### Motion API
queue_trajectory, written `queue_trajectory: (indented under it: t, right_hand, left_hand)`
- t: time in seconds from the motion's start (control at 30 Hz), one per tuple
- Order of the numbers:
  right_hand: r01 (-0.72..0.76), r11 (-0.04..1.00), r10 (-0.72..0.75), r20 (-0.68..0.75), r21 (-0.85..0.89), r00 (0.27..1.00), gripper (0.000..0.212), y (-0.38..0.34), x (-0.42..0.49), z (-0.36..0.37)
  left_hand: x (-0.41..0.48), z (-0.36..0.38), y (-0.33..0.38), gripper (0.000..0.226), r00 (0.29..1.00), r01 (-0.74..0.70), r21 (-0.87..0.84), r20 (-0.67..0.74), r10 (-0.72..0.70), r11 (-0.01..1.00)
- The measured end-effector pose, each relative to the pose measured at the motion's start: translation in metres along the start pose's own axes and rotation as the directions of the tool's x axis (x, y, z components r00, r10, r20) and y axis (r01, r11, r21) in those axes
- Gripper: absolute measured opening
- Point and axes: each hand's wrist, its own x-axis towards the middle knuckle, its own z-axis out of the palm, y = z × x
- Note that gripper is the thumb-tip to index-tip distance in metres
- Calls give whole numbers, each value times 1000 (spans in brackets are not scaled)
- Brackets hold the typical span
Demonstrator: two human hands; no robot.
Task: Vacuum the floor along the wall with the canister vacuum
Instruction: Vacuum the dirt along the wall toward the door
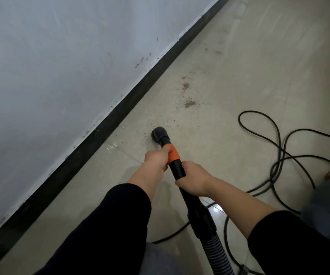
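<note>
Left hand [156,158] grasps the orange collar [173,154]; right hand [193,180] grasps the tube [177,171] just below it. Nozzle [158,133] touches the floor [239,76] at centre frame, near the baseboard [120,108]; dirt [189,104] above, cord [279,139] right

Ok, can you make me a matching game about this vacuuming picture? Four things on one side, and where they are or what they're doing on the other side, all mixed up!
Things
1. nozzle
2. left hand
3. right hand
4. power cord

Places or states
A. lies in loops on the floor, off to the right
B. grips the orange band
C. down at the floor, with brown dirt ahead of it
D. grips the black wand behind the orange band

Right pairs: 1-C, 2-B, 3-D, 4-A
</note>
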Motion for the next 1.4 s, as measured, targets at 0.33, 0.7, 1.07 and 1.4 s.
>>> queue_trajectory:
  t: [0.33, 0.7, 1.07, 1.4]
  right_hand:
    - [96, 993, -94, 34, -68, 995, 22, -13, 4, 13]
    - [173, 976, -158, 119, -133, 980, 21, -40, 9, 30]
    - [248, 955, -220, 169, -164, 961, 21, -67, 19, 47]
    - [259, 952, -231, 168, -162, 958, 17, -76, 28, 55]
  left_hand:
    - [10, -26, -9, 37, 996, 50, -165, -60, -60, 985]
    - [9, -63, -11, 24, 985, 32, -251, -158, -74, 967]
    - [6, -97, -5, 24, 961, -12, -277, -268, -66, 961]
    - [7, -106, -2, 28, 935, -12, -222, -348, -68, 975]
